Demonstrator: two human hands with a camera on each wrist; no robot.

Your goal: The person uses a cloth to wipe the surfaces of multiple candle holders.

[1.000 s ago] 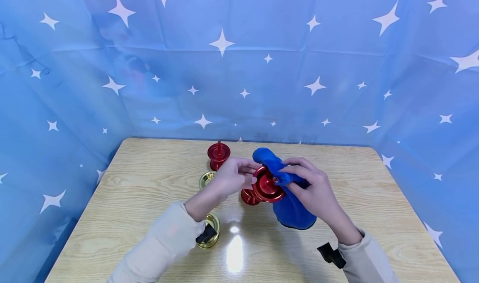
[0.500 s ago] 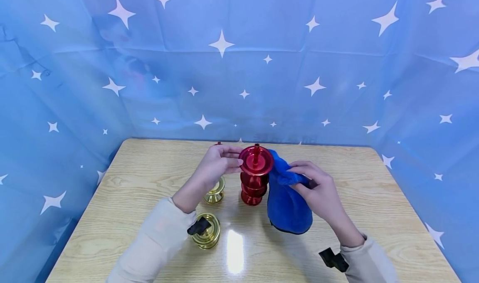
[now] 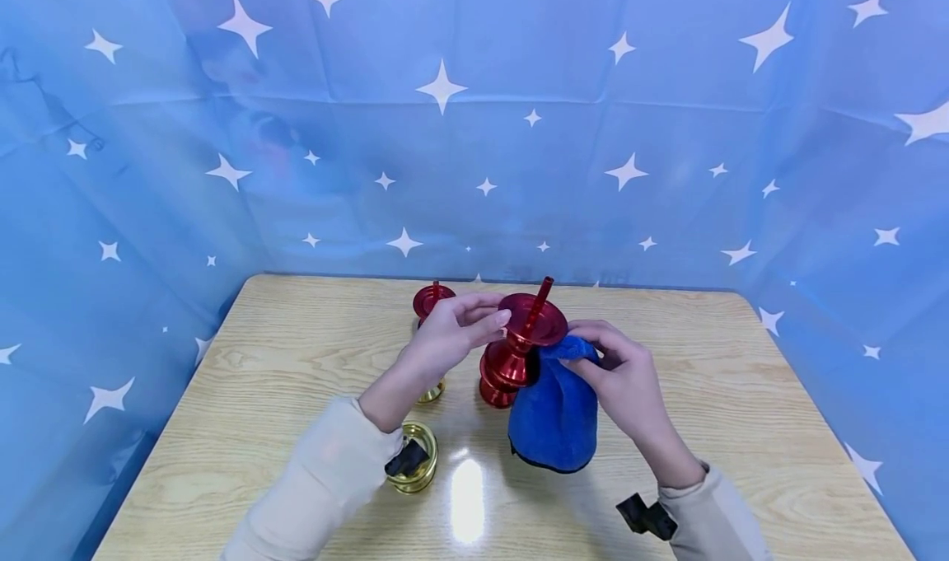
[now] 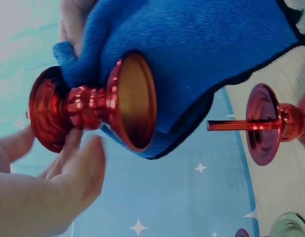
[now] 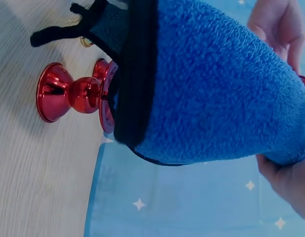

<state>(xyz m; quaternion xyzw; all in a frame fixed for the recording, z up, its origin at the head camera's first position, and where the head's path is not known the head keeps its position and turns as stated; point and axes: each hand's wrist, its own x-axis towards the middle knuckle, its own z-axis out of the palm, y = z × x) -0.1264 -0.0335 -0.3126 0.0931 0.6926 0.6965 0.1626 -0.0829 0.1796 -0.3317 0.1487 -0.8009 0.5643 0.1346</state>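
Note:
Over the middle of the table, my left hand (image 3: 448, 338) holds a shiny red candle holder (image 3: 544, 324) by its dish and stem. The holder leans to the right, its thin post pointing up. In the left wrist view its hollow, flared base (image 4: 135, 101) faces the table. A blue plush cloth (image 3: 556, 413) with dark edging hangs from my right hand (image 3: 623, 376), bunched between thumb and fingers. The cloth touches the holder's waist beneath the dish. Directly below stands a second red candle holder (image 3: 495, 390), mostly covered in the head view but plain in the left wrist view (image 4: 263, 123).
Behind my left hand stands another red candle holder (image 3: 430, 297). A gold holder (image 3: 432, 394) peeks out under my left wrist, and a second gold one (image 3: 423, 470) stands nearer, partly behind the sleeve's black strap. A starry blue curtain (image 3: 356, 133) borders the wooden table (image 3: 704, 363).
The held candle holder has gone from tipped towards me, through upright, to leaning right. The cloth has shifted from its post down to below the dish.

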